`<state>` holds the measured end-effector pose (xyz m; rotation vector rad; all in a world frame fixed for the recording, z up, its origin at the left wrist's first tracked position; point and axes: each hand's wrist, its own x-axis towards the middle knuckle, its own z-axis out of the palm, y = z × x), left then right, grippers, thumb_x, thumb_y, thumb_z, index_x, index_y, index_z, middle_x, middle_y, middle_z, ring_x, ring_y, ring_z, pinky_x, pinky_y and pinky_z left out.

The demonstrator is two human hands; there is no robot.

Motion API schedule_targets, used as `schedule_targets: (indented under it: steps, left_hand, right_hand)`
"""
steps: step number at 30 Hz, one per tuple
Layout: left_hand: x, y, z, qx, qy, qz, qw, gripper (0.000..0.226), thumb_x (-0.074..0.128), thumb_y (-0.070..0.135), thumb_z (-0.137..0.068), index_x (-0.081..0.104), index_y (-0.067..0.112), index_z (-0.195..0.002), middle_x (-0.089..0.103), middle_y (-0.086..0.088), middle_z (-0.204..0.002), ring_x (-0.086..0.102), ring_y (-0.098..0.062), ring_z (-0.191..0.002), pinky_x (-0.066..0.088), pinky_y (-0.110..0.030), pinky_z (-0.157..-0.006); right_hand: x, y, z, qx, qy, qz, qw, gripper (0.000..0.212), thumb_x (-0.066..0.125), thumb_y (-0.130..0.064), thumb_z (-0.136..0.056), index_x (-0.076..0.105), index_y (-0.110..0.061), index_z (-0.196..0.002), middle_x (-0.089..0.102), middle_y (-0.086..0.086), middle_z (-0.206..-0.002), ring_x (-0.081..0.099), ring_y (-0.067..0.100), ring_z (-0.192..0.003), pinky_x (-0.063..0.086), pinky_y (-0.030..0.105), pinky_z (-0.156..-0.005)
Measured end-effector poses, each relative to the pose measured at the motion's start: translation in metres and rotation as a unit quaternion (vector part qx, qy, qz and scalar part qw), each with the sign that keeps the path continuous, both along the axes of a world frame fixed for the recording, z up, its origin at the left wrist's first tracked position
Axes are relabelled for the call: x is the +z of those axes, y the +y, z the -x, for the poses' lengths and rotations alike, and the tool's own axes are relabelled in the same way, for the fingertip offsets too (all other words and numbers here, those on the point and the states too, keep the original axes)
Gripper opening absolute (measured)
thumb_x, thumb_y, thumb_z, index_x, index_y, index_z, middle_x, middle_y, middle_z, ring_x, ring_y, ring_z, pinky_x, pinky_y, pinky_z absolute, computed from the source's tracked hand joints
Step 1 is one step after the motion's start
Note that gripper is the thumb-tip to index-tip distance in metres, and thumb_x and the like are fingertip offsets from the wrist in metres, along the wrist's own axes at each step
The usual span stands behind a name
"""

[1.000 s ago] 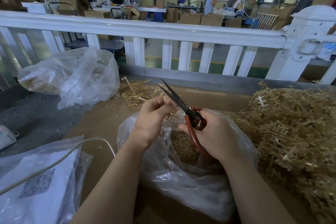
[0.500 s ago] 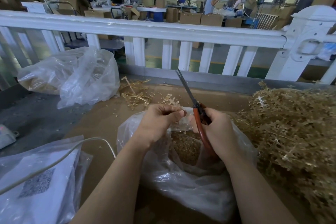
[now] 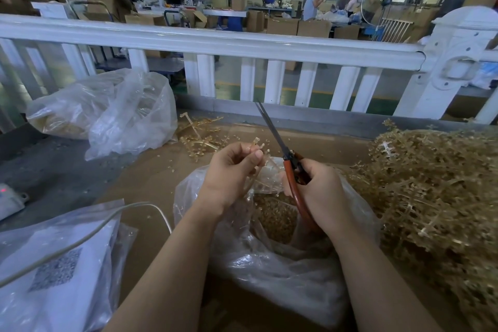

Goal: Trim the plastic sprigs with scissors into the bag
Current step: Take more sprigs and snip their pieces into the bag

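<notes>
My left hand [image 3: 231, 170] pinches a small translucent gold plastic sprig [image 3: 258, 143] above the open clear bag [image 3: 269, 272]. My right hand [image 3: 320, 194] grips red-handled scissors [image 3: 289, 167], blades closed and pointing up and away, just right of the sprig. The bag's mouth sits below both hands and holds a mass of small gold trimmed pieces [image 3: 275, 213]. A big heap of untrimmed gold sprigs [image 3: 436, 197] lies to the right of the bag.
A second clear bag [image 3: 107, 110] lies at the back left, with loose sprig stems [image 3: 199, 137] beside it. A white packet with a cable [image 3: 54, 267] is at front left. A white railing [image 3: 242, 46] borders the far edge of the brown table [image 3: 151, 178].
The scissors swung from lying leftward over my left hand to pointing up, blades closed. My left hand shifted slightly right and up, turning the sprig in its fingers.
</notes>
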<state>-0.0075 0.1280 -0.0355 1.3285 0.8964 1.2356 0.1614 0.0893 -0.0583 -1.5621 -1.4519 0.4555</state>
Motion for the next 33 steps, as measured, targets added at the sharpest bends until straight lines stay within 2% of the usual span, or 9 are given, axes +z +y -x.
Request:
schedule_targets:
  steps: [4, 6, 9, 12, 16, 20, 23, 27, 33]
  left_hand:
    - [0.001, 0.001, 0.002, 0.004, -0.007, -0.001, 1.000, 0.012, 0.064, 0.012, -0.092, 0.071, 0.008, -0.083, 0.071, -0.001, -0.076, 0.065, -0.017, -0.077, 0.055, -0.034, -0.080]
    - [0.001, 0.002, 0.004, 0.014, -0.016, -0.018, 1.000, 0.013, 0.064, 0.011, -0.092, 0.069, 0.004, -0.084, 0.070, 0.002, -0.073, 0.064, -0.012, -0.073, 0.055, -0.026, -0.074]
    - [0.002, 0.003, 0.004, 0.026, -0.026, -0.049, 0.998, 0.014, 0.063, 0.010, -0.093, 0.067, 0.011, -0.080, 0.067, 0.008, -0.069, 0.061, -0.003, -0.067, 0.050, -0.016, -0.065]
    - [0.002, 0.003, 0.005, 0.020, -0.059, -0.062, 0.996, 0.032, 0.063, 0.007, -0.093, 0.068, 0.028, -0.069, 0.064, 0.008, -0.073, 0.059, -0.005, -0.074, 0.050, -0.017, -0.071]
    - [0.004, 0.003, 0.007, 0.004, -0.073, -0.082, 0.994, 0.037, 0.060, 0.004, -0.093, 0.067, 0.030, -0.067, 0.064, 0.010, -0.073, 0.058, -0.005, -0.074, 0.049, -0.017, -0.074]
    - [0.004, 0.002, 0.006, -0.002, -0.064, -0.090, 0.994, 0.019, 0.057, 0.002, -0.094, 0.068, 0.015, -0.087, 0.073, 0.007, -0.084, 0.067, -0.006, -0.084, 0.050, -0.015, -0.077]
    - [0.004, 0.002, 0.005, -0.009, -0.067, -0.087, 0.994, 0.016, 0.056, 0.003, -0.094, 0.068, 0.012, -0.091, 0.074, 0.007, -0.087, 0.068, -0.006, -0.087, 0.050, -0.015, -0.079]
    - [0.003, 0.001, 0.006, -0.015, -0.049, -0.087, 0.995, 0.015, 0.054, 0.004, -0.096, 0.067, 0.011, -0.094, 0.072, 0.004, -0.091, 0.066, -0.009, -0.089, 0.051, -0.017, -0.080]
    - [0.004, -0.001, 0.005, -0.036, -0.063, -0.082, 0.994, 0.013, 0.049, -0.002, -0.096, 0.060, -0.002, -0.103, 0.067, -0.006, -0.096, 0.064, -0.009, -0.090, 0.051, -0.018, -0.082]
  right_hand:
    - [0.001, -0.001, 0.001, -0.013, -0.016, 0.003, 1.000, 0.014, 0.073, -0.036, -0.090, 0.069, -0.028, -0.079, 0.070, -0.019, -0.072, 0.067, 0.002, -0.066, 0.057, 0.029, -0.063]
    - [0.001, -0.001, 0.000, -0.027, -0.031, -0.002, 0.999, 0.017, 0.073, -0.047, -0.088, 0.069, -0.030, -0.084, 0.071, -0.018, -0.073, 0.067, 0.001, -0.068, 0.056, 0.025, -0.063]
    - [0.003, -0.005, -0.001, -0.043, -0.094, -0.023, 0.994, 0.036, 0.068, -0.067, -0.080, 0.066, -0.036, -0.096, 0.069, -0.021, -0.080, 0.063, -0.004, -0.075, 0.043, 0.011, -0.061]
    - [0.006, -0.009, 0.001, -0.031, -0.141, -0.045, 0.988, 0.058, 0.055, -0.082, -0.072, 0.063, -0.035, -0.103, 0.067, -0.022, -0.090, 0.059, -0.004, -0.081, 0.035, 0.006, -0.064]
    - [0.006, -0.009, 0.002, -0.016, -0.159, -0.056, 0.986, 0.055, 0.059, -0.080, -0.073, 0.060, -0.036, -0.106, 0.064, -0.023, -0.091, 0.060, -0.002, -0.083, 0.038, 0.007, -0.066]
    - [0.007, -0.011, 0.003, 0.001, -0.189, -0.036, 0.981, 0.061, 0.050, -0.086, -0.068, 0.058, -0.036, -0.102, 0.061, -0.023, -0.091, 0.057, -0.001, -0.082, 0.037, 0.008, -0.065]
    - [0.010, -0.012, 0.004, 0.005, -0.192, -0.030, 0.981, 0.059, 0.054, -0.083, -0.069, 0.060, -0.034, -0.102, 0.062, -0.021, -0.093, 0.057, -0.001, -0.084, 0.038, 0.008, -0.066]
    - [0.016, -0.017, 0.005, -0.011, -0.220, -0.029, 0.975, 0.055, 0.054, -0.080, -0.071, 0.059, -0.034, -0.101, 0.052, -0.028, -0.082, 0.046, -0.013, -0.070, 0.030, 0.003, -0.057]
    - [0.018, -0.019, 0.006, -0.005, -0.221, -0.031, 0.975, 0.062, 0.055, -0.075, -0.073, 0.069, -0.024, -0.106, 0.069, -0.016, -0.091, 0.060, 0.002, -0.078, 0.039, 0.005, -0.064]
